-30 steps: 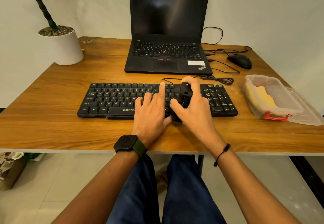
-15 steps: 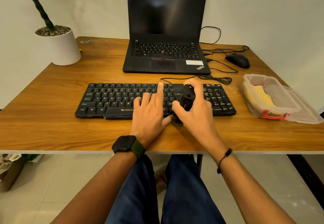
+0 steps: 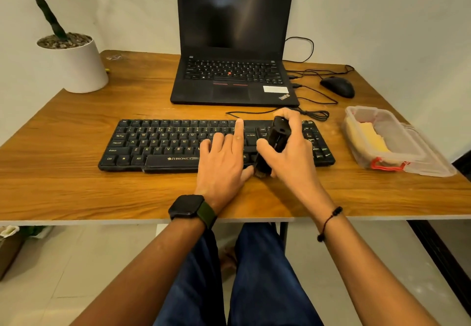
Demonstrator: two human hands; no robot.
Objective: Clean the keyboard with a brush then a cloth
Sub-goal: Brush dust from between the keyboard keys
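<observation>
Near the desk's (image 3: 76, 193) front edge, the left hand (image 3: 221, 165) presses flat on the keyboard (image 3: 158, 144); the right hand (image 3: 290, 155) grips the brush (image 3: 276, 138), best swept lightly, keyboard steadied.

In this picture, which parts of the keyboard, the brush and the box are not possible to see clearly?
Head view only:
- keyboard: the keys under the left hand and right hand are hidden.
- brush: the right hand's fingers cover much of its body; the bristles are partly hidden.
- plastic box: the cloudy wall blurs its yellow content.
- plant: cut off by the top edge.
</observation>
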